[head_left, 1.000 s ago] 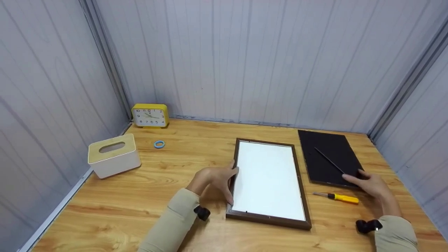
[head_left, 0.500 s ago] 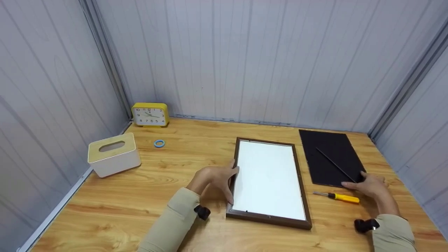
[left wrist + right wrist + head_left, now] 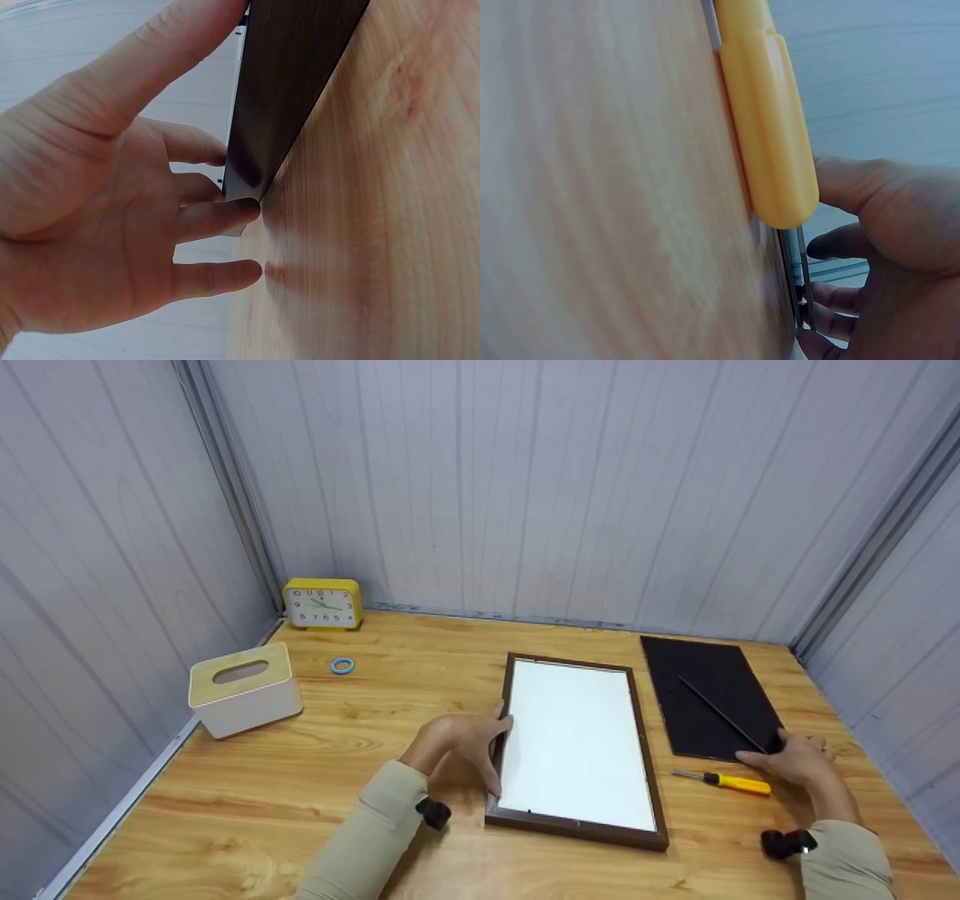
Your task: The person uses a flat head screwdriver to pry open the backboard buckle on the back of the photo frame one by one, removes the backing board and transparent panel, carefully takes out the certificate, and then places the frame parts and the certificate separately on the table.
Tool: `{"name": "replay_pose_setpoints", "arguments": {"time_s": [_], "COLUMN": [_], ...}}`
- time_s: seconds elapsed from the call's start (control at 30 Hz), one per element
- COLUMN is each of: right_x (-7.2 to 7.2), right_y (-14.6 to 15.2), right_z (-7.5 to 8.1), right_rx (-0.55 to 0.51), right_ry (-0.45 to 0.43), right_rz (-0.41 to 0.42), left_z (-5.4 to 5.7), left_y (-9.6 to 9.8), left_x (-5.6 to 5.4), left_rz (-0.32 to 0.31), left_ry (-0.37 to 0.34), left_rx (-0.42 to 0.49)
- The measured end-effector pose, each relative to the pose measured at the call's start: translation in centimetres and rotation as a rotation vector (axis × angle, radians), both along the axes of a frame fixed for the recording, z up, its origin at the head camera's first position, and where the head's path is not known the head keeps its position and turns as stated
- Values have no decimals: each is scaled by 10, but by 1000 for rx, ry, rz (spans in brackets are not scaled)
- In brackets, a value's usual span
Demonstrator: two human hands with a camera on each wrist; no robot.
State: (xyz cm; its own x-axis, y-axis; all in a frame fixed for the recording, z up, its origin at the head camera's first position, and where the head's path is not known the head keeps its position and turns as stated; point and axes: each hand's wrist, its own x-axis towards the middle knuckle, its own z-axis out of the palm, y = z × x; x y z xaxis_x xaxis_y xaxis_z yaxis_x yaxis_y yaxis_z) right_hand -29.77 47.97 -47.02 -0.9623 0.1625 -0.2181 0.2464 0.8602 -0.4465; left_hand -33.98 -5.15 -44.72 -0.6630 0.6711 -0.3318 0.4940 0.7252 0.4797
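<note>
A dark brown picture frame lies on the table, a white sheet filling its inside. My left hand rests against its left side, thumb and fingers spread; in the left wrist view the fingers reach along the frame's dark side. To the right lies a black backing board with a thin dark line slanting across it. My right hand holds the board's near right corner with thumb and fingers. A yellow-handled screwdriver lies just in front of that hand; its handle partly hides the thumb in the right wrist view.
At the back left stands a yellow alarm clock. A white tissue box with a wooden lid sits at the left edge, and a blue ring lies between them. Pale walls enclose the wooden table at the back and sides.
The black board has come down flatter and shifted slightly right and nearer along with my right hand. My left hand and the picture frame have stayed in place.
</note>
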Motion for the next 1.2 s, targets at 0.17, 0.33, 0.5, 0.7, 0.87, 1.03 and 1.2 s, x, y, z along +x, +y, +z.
{"name": "replay_pose_setpoints", "arguments": {"time_s": [0.17, 0.33, 0.5, 0.7, 0.87, 1.03, 1.2], "right_x": [0, 1, 5, 9, 9, 9, 15], "right_y": [2, 6, 8, -2, -32, -76, -120], "right_z": [2, 6, 16, 32, 49, 56, 48], "right_rx": [6, 13, -48, -49, -75, -77, -113], "right_ry": [23, 39, 35, 117, 179, 198, 124], "right_rz": [24, 27, 8, 10, 90, 279, 489], "left_z": [1, 3, 3, 2, 3, 5, 7], "left_y": [1, 1, 1, 1, 2, 4, 6], "left_x": [0, 0, 0, 0, 0, 3, 5], "left_rz": [-10, -10, -5, 4, 15, 25, 27], "left_ry": [4, 1, 2, -4, 1, 38, 33], "left_rx": [-20, -26, -22, -10, -16, -56, -75]}}
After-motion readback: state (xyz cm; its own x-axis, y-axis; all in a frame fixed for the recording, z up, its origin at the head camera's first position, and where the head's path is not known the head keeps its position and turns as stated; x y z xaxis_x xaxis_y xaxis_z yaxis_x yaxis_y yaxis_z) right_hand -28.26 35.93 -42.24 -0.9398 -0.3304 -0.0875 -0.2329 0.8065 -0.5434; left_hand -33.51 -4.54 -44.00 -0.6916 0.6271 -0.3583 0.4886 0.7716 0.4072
